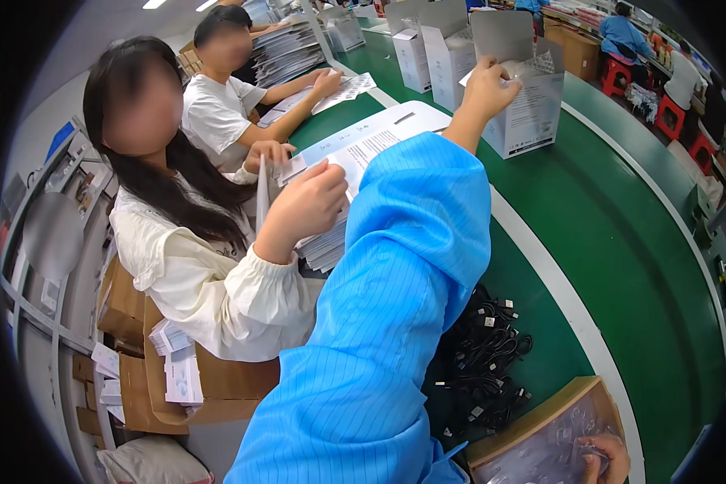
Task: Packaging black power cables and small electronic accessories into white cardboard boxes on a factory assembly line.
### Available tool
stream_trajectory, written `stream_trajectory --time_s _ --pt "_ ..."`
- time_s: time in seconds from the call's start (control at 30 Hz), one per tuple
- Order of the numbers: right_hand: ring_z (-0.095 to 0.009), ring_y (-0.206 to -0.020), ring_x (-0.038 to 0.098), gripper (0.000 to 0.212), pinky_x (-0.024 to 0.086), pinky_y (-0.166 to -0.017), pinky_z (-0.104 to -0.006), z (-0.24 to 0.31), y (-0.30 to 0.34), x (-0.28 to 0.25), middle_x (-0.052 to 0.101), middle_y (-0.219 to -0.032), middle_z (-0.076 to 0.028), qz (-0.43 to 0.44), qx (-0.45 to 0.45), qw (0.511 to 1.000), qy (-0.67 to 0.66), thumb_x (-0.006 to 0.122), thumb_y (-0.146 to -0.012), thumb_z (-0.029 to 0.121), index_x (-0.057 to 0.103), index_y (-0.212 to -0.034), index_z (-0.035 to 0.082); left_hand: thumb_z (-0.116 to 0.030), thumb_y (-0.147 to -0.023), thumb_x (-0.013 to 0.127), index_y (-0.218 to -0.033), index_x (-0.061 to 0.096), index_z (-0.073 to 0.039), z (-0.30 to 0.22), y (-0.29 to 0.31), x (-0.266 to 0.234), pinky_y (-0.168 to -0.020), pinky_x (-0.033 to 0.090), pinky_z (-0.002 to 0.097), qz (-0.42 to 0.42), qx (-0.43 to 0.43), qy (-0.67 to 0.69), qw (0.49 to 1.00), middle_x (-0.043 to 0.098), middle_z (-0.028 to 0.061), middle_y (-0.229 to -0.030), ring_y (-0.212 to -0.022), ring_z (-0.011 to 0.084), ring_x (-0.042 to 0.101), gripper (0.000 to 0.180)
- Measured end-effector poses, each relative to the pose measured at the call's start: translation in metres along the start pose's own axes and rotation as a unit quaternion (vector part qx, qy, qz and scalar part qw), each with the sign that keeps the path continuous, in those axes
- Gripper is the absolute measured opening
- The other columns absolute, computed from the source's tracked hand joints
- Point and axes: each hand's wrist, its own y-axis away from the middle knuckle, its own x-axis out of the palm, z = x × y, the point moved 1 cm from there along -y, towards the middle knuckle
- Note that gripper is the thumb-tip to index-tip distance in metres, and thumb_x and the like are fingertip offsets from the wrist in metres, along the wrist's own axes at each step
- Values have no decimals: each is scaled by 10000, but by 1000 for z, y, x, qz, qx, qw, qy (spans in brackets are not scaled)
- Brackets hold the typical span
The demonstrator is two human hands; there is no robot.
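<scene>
— The white carton (527,97) stands upright on the green bench (621,242), near its far edge, top flap lifted, a printed panel facing this way. More white cartons (427,48) stand in a row just behind it.

— And the hands?

— The left hand (488,87), at the end of a blue sleeve (403,282), reaches to the carton's open mouth; its fingers are curled and pinch a pale sheet at the rim. The right hand (605,458) sits at the bench's near edge, fingers pressed on a bag of clear plastic pouches (552,440) lying in a brown box (532,419); whether it grips them, I cannot tell.

— What lies between?

— A heap of black cables (480,363) on the bench beside the sleeve, and a white printed sheet (379,133) farther up. The raised sleeve hides much of the bench's left side.

— Anyone else?

— A person in a cream top holds leaflets (323,242) at the left edge; another in a white shirt handles papers beyond.
</scene>
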Motion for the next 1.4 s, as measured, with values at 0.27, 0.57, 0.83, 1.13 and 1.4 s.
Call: stream_trajectory --time_s 0.27,0.57,0.83,1.13,1.4 --pt "-185 -900 597 180 487 -807 -271 1 0 -2 611 -1062 -141 -2 20 1000 12 521 -911 -17 587 -1075 -43 -418 -784 624 -1071 643 -50 -9 -11 -9 -916 455 409 105 100 -167 975 632 188 -1096 -1088 324 572 468" --pt "-179 -888 601 185 483 -797 -259 11 0 0 621 -1042 -134 -8 7 1000 24 533 -909 -17 590 -1083 -47 -477 -809 576 -1206 563 -63 -19 -24 -20 -920 452 400 237 50 -175 954 603 175 -1166 -1106 325 561 574" --pt "-133 -763 573 130 456 -666 -224 1 9 -4 640 -935 -89 -67 -45 997 19 614 -868 -17 626 -997 -23 -428 -761 674 -1261 527 -68 -12 -14 18 -1000 392 414 57 129 -33 989 560 174 -1244 -1181 354 503 634" --pt "-214 -737 550 87 422 -706 -299 4 0 8 586 -773 -103 -118 -6 993 -19 627 -793 49 587 -832 -18 -350 -776 670 -1126 620 -66 -156 61 -87 -940 436 385 326 114 102 933 611 165 -1141 -1077 303 569 454" --pt "-117 -700 538 96 408 -584 -211 11 8 -6 635 -884 -78 -71 -17 997 36 644 -859 8 636 -952 -13 -327 -754 702 -1021 612 -34 -165 187 -146 -783 446 354 343 141 -148 917 578 88 -898 -872 256 566 406"
